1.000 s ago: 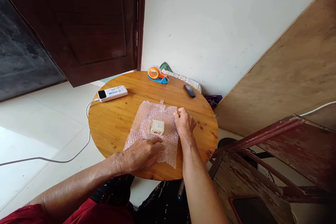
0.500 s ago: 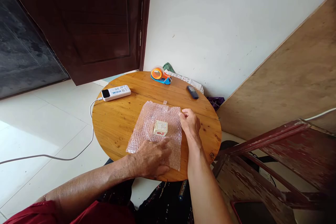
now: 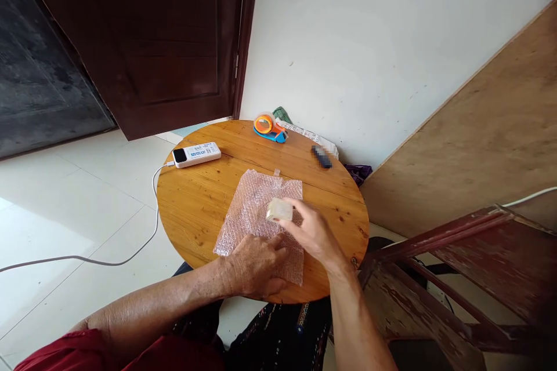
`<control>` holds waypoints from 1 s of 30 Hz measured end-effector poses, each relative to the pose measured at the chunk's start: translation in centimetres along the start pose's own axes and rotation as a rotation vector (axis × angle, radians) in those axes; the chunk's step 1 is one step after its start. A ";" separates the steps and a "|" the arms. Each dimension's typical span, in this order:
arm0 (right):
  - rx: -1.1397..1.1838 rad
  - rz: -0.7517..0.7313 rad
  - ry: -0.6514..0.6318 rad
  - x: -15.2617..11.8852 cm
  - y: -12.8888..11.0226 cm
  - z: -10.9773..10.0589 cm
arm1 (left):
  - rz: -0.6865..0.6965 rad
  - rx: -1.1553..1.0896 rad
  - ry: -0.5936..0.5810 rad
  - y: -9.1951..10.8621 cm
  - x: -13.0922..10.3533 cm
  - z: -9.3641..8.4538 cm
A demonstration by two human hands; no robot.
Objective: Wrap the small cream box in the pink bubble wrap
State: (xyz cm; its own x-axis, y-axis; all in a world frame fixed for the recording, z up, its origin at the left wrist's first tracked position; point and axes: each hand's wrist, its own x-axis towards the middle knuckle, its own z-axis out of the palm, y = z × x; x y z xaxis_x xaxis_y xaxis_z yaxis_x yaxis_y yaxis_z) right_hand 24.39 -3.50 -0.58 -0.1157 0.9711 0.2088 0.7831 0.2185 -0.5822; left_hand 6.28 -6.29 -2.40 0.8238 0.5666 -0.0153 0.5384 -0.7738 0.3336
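Note:
A small cream-coloured box (image 3: 279, 209) is pinched between the thumb and fingers of my right hand (image 3: 314, 233). It is blurred by motion and appears held just over the bubble wrap (image 3: 248, 203). The sheet of bubble wrap lies spread on the round wooden table (image 3: 187, 208). My left hand (image 3: 260, 264) rests on the near part of the sheet, palm down, with its fingers stretched towards the right. A short strip of clear tape (image 3: 277, 173) sticks out at the sheet's far edge.
At the table's far side stands an orange and blue tape dispenser (image 3: 270, 126). A dark, pixelated object (image 3: 321, 156) lies at the far right. A white device (image 3: 198, 154) with a cable is at the left. A worn red wooden chair (image 3: 439, 266) stands to the right.
My right hand has moved from the sheet's right edge to the box and taken hold of it. The box has tilted and shifted slightly. My left hand stays on the sheet.

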 end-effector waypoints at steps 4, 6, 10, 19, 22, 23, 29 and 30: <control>-0.084 0.175 0.228 -0.9 3.9 -3.0 | 0.021 0.024 0.007 0.1 0.0 -0.2; -0.154 0.274 0.225 -1.5 6.0 -3.9 | 0.031 0.021 0.006 0.1 0.0 -0.3; -0.254 0.350 0.208 -2.6 7.7 -3.9 | 0.028 0.020 -0.005 0.1 0.0 -0.5; -0.103 -0.113 0.111 -3.8 1.1 -0.6 | 0.028 -0.014 0.032 0.1 -0.4 -0.2; -0.195 -0.108 0.045 -4.0 1.1 1.4 | 0.057 -0.110 0.071 0.0 -0.8 -1.1; -0.233 -0.106 0.045 -4.1 1.4 2.0 | 0.054 -0.133 0.089 -0.2 -0.9 -1.6; -0.354 -0.156 0.128 -4.6 2.7 3.8 | -0.085 0.075 0.222 -4.3 0.4 -3.7; -0.366 -0.153 0.135 -4.6 2.6 3.8 | -0.083 0.110 0.202 -5.4 0.8 -3.7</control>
State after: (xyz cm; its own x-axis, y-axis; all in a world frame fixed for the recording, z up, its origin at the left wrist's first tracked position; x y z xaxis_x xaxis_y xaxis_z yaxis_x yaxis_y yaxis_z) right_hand 24.64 -6.99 -6.09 -0.1857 0.9034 0.3865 0.9315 0.2871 -0.2234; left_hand 3.35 -0.58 -0.70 0.7299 0.6658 0.1547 0.6276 -0.7425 0.2340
